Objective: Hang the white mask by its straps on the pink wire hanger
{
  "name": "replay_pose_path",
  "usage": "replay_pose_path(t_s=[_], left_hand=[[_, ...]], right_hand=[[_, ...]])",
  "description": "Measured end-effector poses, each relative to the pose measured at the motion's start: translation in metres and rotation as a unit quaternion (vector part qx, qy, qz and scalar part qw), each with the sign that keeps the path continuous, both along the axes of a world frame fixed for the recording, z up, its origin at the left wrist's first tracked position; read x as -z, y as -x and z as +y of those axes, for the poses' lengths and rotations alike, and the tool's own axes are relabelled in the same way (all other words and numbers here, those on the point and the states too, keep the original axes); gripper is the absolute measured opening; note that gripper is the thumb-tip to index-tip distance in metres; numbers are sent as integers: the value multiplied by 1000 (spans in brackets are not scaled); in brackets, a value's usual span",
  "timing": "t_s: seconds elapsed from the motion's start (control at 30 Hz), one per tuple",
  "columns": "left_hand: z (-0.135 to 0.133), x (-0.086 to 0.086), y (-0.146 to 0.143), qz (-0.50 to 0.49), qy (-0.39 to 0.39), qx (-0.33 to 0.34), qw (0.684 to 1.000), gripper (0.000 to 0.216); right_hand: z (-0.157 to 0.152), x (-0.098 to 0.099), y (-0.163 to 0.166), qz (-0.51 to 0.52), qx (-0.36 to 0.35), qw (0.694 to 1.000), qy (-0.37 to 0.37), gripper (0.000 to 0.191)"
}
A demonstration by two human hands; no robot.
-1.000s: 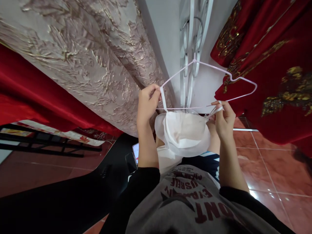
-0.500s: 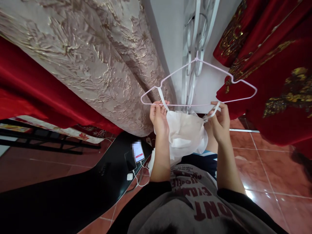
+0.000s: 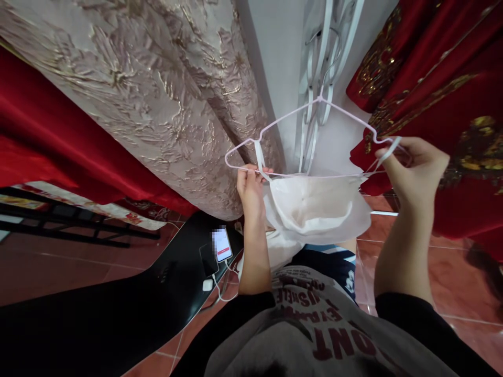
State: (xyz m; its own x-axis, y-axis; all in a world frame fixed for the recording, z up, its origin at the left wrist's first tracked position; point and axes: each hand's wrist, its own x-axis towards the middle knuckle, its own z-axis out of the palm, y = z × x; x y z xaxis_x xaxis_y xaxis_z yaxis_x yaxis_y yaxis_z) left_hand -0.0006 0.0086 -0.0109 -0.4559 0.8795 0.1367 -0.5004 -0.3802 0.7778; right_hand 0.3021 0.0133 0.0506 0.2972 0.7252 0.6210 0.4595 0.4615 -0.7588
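Observation:
A pale pink hanger [image 3: 320, 98] hangs by its hook from white metalwork against the wall. From its left notch runs one strap of a white strappy garment [image 3: 318, 204], whose body droops below the bottom bar. My left hand [image 3: 251, 183] is closed around the hanger's bottom bar near the left end, beside that strap. At the hanger's right end, my right hand [image 3: 418, 159] pinches the other white strap [image 3: 390, 149], which is stretched up around the tip. My right fingers partly cover that end of the hanger.
Pinkish brocade fabric [image 3: 176, 99] hangs close on the left, and red gold-trimmed garments [image 3: 432, 68] hang on the right. A glossy black surface [image 3: 129, 298] at lower left bears a lit phone [image 3: 223, 245], a dark phone and a charging cable. White scrolled metalwork [image 3: 310, 125] stands behind the hanger.
My right hand has moved right and up, drawing its strap from the bottom bar to the hanger's right tip. The garment's top is now spread wider. My left hand stays nearly in place.

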Motion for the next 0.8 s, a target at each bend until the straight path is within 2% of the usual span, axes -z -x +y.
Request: replay_pose_path(t_s=[0.07,0.13,0.17,0.23,0.3,0.33,0.37,0.4,0.43,0.5,0.53,0.6,0.67,0.8], left_hand=[[-1,-2,2,0,5,7,1000,28],[-2,-4,4,5,14,12,1000,26],[-4,-5,4,8,19,14,1000,26],[-6,-6,3,14,25,17,999,25],[-8,-6,3,17,24,22,999,22],[-8,-6,3,18,22,23,999,21],[-8,-6,3,19,19,25,999,21],[-8,-6,3,19,17,26,999,21],[-8,-5,3,20,14,27,999,22],[-7,-3,3,24,12,29,999,25],[-8,-1,2,30,14,31,999,25],[-11,1,-1,53,23,32,998,26],[-18,2,-2,101,39,53,993,30],[-39,-10,6,263,90,150,949,30]], right_hand=[[-2,-11,8,-51,-14,998,25,18],[-4,-18,12,-108,9,994,12,21],[-5,-20,14,-139,24,990,-9,25],[-9,-21,20,-171,50,979,-100,30],[-18,-17,31,-138,51,972,-183,22],[-24,-14,39,-108,28,977,-182,17],[-31,-9,48,-80,-4,986,-148,12],[-38,-3,58,-61,-56,994,-67,15],[-44,4,68,-68,-121,989,39,24],[-54,22,86,-100,-216,950,202,42],[-57,31,93,-101,-234,937,240,52],[-58,49,101,-76,-232,936,254,63],[-56,63,104,-45,-212,948,234,63],[-51,73,101,-16,-194,957,214,58]])
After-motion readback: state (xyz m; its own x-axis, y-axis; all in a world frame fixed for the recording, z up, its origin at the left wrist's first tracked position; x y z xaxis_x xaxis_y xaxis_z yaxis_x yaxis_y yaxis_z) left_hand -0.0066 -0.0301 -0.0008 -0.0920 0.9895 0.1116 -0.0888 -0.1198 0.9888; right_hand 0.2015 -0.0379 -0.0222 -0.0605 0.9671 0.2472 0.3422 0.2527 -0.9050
